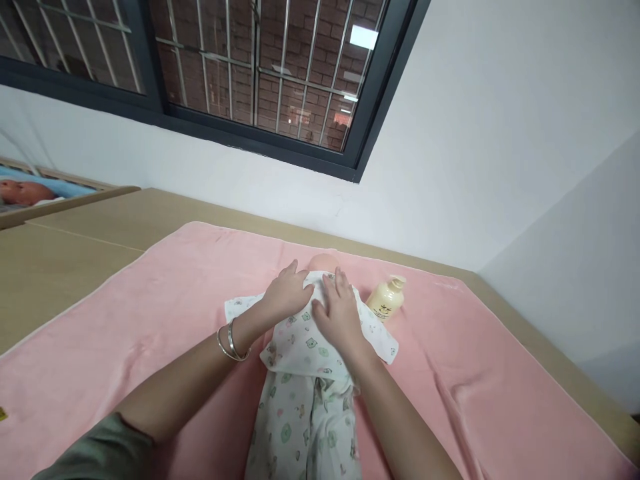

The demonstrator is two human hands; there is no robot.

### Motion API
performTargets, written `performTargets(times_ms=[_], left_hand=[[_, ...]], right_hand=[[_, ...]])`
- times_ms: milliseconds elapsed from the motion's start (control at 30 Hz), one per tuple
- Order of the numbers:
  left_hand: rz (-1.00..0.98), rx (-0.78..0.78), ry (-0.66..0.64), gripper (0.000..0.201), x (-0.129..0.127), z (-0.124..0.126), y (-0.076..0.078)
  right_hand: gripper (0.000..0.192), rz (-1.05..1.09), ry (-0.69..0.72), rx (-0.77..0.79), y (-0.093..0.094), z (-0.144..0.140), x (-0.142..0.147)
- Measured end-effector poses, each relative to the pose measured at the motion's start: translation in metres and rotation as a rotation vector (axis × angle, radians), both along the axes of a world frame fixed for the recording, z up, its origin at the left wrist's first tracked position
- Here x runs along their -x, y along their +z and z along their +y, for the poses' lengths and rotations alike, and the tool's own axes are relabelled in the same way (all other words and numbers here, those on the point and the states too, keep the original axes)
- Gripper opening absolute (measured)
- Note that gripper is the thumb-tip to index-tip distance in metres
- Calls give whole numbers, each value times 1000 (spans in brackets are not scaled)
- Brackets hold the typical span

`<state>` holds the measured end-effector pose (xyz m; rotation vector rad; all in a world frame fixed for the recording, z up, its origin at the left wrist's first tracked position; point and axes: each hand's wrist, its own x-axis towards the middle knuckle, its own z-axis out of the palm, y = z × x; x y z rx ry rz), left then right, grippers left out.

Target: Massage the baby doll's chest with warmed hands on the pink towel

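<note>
Two palms dragging across the cloth could, it seems, bunch the white shirt (300,347) at its near hem; a swing of the right hand (343,317) could topple the pale yellow bottle (387,299) just beside it. Nearest, patterned trousers (285,427) lie lightly creased on a pink blanket (165,280). Beyond them the shirt, dotted with green and pink motifs, spreads its sleeves left and right. Over its far part, the right hand and left hand (287,293) have loosely extended fingers, apparently grasping nothing; firm pressure cannot be told. Farther, a rounded head (324,262) shows.
</note>
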<state>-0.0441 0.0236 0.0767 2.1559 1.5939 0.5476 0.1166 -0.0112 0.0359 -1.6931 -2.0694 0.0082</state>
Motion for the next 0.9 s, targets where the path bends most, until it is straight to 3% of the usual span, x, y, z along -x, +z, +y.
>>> performTargets(times_ms=[133,300,467,567,733,900], left_hand=[[-2,5,-16,58,-2,1,-3],[-40,-3,-23,57,-5,0,-8],[-34,-60,-46,50,-11,0,-18],[-20,-120,-69,49,-15,-2,-23],[-144,-154,-114,52,-28,-15,-31],[-496,-3,-231,51,-43,-33,-35]], right_hand=[[56,-4,26,160,2,1,-2],[59,39,-13,40,6,0,-4],[51,8,65,173,-3,4,-6],[48,46,96,136,-1,9,-14],[63,156,43,-17,30,5,-38],[64,281,2,-139,67,-12,-68]])
